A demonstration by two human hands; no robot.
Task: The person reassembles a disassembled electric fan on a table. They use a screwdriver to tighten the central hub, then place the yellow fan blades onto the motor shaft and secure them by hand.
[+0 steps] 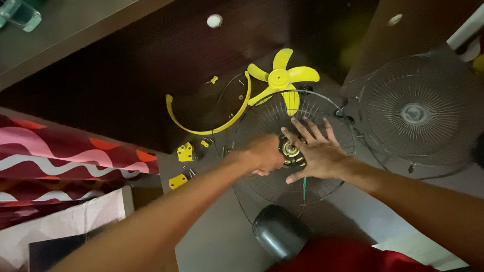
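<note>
While flat on the rear grille (pixel 268 185), right hand (pixel 317 153) open; left grip (pixel 263 154) on hub nut (pixel 291 149).

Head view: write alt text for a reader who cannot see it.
Two bare hands work at the hub of a wire fan guard on the floor: left hand gripping beside it, right hand spread flat. A yellow fan blade, yellow ring and second guard lie nearby.

the left hand (pixel 263 154) is blurred, so its grip on the black and gold round motor hub (pixel 292 151) cannot be told. the right hand (pixel 316 153) covers part of the black wire fan guard (pixel 263 120). the small yellow plastic pieces (pixel 184 152) are too small to identify.
</note>
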